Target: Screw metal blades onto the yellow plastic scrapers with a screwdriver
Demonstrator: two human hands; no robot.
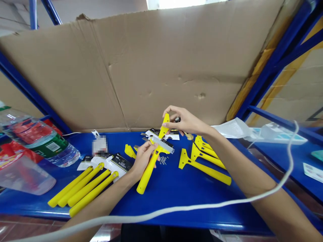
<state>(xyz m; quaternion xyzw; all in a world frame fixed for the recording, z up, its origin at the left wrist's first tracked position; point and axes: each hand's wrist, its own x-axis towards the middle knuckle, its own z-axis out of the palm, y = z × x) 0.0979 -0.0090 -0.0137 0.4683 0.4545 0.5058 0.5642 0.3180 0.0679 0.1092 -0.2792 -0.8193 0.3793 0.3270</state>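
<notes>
My left hand (143, 156) is closed around the head of a yellow scraper (147, 176), its handle slanting down toward me. A flat metal blade (163, 144) lies across that head, by my left thumb. Above the blade, my right hand (180, 119) pinches a small yellow plate (165, 126) with holes in it. A screwdriver (189, 136) is also tucked in my right hand, its shaft pointing down to the right. Small screws (163, 160) lie in a loose pile just beyond the scraper. Another yellow plate (129, 151) is left of my left hand.
Several yellow handles (88, 186) lie at left, and yellow scraper bodies (205, 169) at right, on the blue table (171, 198). Black-and-white cards (121, 163), a water bottle (50, 141) and a plastic cup (27, 174) stand left. A white cable (202, 205) crosses in front. Cardboard (176, 67) rises behind.
</notes>
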